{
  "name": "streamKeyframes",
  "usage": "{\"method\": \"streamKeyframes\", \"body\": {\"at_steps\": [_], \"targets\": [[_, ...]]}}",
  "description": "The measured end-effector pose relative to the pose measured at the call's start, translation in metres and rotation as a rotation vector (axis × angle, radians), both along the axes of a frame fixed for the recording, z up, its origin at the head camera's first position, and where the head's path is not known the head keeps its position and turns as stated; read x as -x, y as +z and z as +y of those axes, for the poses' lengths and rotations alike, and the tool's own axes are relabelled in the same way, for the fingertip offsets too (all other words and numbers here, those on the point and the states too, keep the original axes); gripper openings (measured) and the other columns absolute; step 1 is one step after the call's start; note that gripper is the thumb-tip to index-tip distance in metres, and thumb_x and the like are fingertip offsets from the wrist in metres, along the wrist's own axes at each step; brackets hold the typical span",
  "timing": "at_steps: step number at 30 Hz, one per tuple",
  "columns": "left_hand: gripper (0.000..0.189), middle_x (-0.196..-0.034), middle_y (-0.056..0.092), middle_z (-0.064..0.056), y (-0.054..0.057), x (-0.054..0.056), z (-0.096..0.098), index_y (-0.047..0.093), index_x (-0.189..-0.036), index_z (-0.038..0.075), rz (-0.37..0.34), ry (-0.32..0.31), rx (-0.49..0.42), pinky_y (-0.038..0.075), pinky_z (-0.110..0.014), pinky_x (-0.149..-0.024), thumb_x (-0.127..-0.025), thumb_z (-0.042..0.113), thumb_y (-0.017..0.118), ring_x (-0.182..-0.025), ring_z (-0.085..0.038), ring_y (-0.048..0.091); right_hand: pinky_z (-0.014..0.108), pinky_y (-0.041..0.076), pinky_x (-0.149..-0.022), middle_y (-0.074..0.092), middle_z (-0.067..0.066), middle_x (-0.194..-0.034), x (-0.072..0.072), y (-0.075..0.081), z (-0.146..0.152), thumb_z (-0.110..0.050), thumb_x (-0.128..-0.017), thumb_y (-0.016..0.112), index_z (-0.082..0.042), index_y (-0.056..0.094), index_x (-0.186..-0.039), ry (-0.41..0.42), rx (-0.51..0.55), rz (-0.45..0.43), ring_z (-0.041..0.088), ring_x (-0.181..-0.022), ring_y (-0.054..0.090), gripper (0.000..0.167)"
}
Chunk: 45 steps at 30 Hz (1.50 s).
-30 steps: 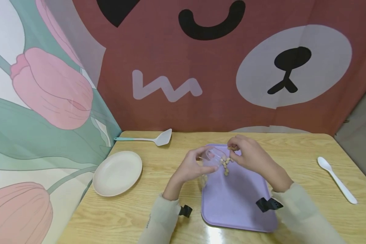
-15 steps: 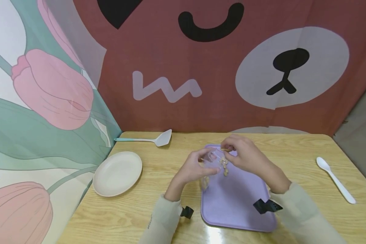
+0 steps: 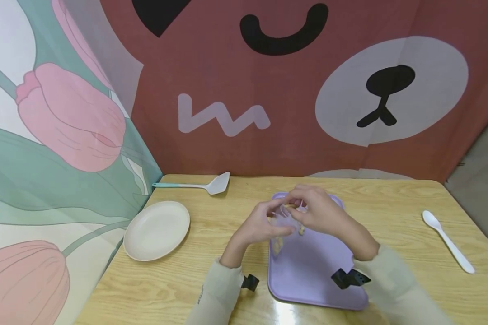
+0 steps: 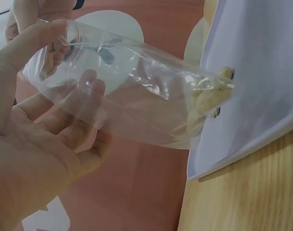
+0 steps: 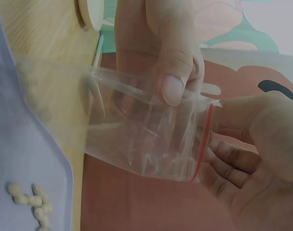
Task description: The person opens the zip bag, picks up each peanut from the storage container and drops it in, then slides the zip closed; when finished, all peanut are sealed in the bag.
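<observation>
A clear zip bag (image 4: 146, 82) with a red seal line stands open-mouthed in my left hand (image 3: 260, 225), which grips its upper part between thumb and fingers. A few peanuts (image 4: 211, 98) sit in its bottom corner, low over the lilac tray (image 3: 309, 280). My right hand (image 3: 319, 211) is at the bag's mouth, its thumb and fingers pinching a peanut (image 3: 289, 206) there. The right fingers partly hide behind the plastic in the left wrist view. Loose peanuts (image 5: 38, 204) lie on the tray, mostly covered by the hands in the head view.
A cream plate (image 3: 156, 231) lies on the wooden table's left side. Behind it, near the back edge, is a spatula (image 3: 217, 184) with a turquoise handle. A white spoon (image 3: 449, 242) lies at the right. A printed curtain (image 3: 227, 149) hangs close behind the table.
My right hand has moved left with the peanut, from over the tray's back part to the bag's mouth. The left hand has stayed nearly in place with the bag.
</observation>
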<state>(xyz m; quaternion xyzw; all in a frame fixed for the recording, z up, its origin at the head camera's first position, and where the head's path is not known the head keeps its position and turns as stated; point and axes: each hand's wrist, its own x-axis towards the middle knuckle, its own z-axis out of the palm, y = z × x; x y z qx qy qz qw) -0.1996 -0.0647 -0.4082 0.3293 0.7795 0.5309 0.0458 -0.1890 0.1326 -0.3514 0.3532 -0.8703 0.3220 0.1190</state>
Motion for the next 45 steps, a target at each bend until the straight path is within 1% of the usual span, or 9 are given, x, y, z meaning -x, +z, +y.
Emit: {"method": "streamKeyframes", "body": {"at_steps": [5,12,18,22,26,32,36,40,45], "targets": [[0.064,-0.131,0.062,0.002,0.002,0.000,-0.001,0.056,-0.139,0.007,0.008,-0.001,0.014,0.049,-0.043,-0.094,-0.081,0.017,0.082,-0.109,-0.010,0.057,0.038,0.054,-0.068,0.063,-0.009,-0.084,0.000,0.000,-0.002,-0.002,-0.083,0.076,-0.011,0.074,-0.095,0.010,0.007,-0.013,0.008,-0.075,0.059,0.015],[0.059,-0.123,0.065,0.003,0.002,0.000,-0.004,0.060,-0.135,0.008,-0.004,-0.002,0.011,0.049,-0.048,-0.093,-0.081,0.018,0.082,-0.106,-0.017,0.059,0.034,0.054,-0.067,0.063,-0.010,-0.084,0.001,-0.001,-0.003,0.000,-0.082,0.077,-0.010,0.074,-0.093,0.022,0.008,-0.022,0.007,-0.075,0.059,0.015],[0.060,-0.122,0.065,0.003,0.001,0.001,-0.004,0.059,-0.136,0.008,0.002,0.006,0.019,0.050,-0.042,-0.093,-0.081,0.018,0.081,-0.105,-0.017,0.060,0.037,0.055,-0.068,0.064,-0.009,-0.085,0.001,-0.002,-0.001,0.000,-0.082,0.076,-0.010,0.074,-0.092,0.019,0.019,-0.031,0.008,-0.075,0.060,0.015],[0.065,-0.129,0.063,0.002,0.000,0.001,-0.003,0.056,-0.140,0.008,-0.003,0.009,0.031,0.050,-0.036,-0.092,-0.081,0.018,0.082,-0.109,-0.017,0.059,0.037,0.054,-0.069,0.064,-0.008,-0.085,0.002,-0.002,0.002,0.001,-0.082,0.076,-0.010,0.074,-0.092,0.001,0.020,-0.032,0.008,-0.075,0.059,0.015],[0.066,-0.126,0.064,0.001,-0.001,0.001,-0.004,0.055,-0.141,0.008,-0.019,0.024,0.042,0.049,-0.031,-0.091,-0.081,0.017,0.082,-0.107,-0.012,0.059,0.035,0.053,-0.069,0.066,-0.004,-0.086,0.004,0.000,0.008,0.003,-0.083,0.073,-0.007,0.073,-0.094,-0.012,0.014,-0.033,0.010,-0.076,0.059,0.015],[0.066,-0.114,0.068,-0.003,0.000,0.000,-0.005,0.055,-0.140,0.003,-0.012,0.045,0.018,0.049,-0.044,-0.093,-0.081,0.017,0.082,-0.104,-0.015,0.059,0.037,0.053,-0.070,0.067,0.000,-0.087,0.006,0.004,0.018,0.005,-0.083,0.071,-0.004,0.072,-0.096,-0.065,-0.004,-0.003,0.013,-0.076,0.060,0.016],[0.067,-0.110,0.069,0.000,0.001,0.001,-0.005,0.055,-0.139,0.000,-0.016,0.043,0.011,0.049,-0.048,-0.093,-0.081,0.017,0.082,-0.104,-0.019,0.060,0.039,0.054,-0.069,0.067,0.003,-0.087,0.007,0.001,0.026,0.006,-0.081,0.072,-0.003,0.072,-0.097,-0.123,-0.044,0.044,0.019,-0.077,0.062,0.017],[0.065,-0.109,0.069,0.002,0.002,0.000,-0.005,0.056,-0.139,0.002,-0.019,0.051,0.019,0.049,-0.041,-0.093,-0.082,0.019,0.082,-0.105,-0.020,0.060,0.040,0.054,-0.068,0.067,0.006,-0.088,0.010,-0.004,0.031,0.008,-0.080,0.073,0.000,0.072,-0.097,-0.150,-0.066,0.067,0.023,-0.078,0.063,0.020],[0.064,-0.109,0.068,0.005,0.002,0.000,-0.006,0.057,-0.139,0.007,-0.016,0.067,0.029,0.048,-0.038,-0.092,-0.081,0.019,0.082,-0.106,-0.018,0.060,0.039,0.054,-0.068,0.067,0.008,-0.088,0.016,-0.013,0.037,0.008,-0.080,0.073,0.001,0.072,-0.097,-0.164,-0.076,0.042,0.023,-0.079,0.063,0.019]]}}
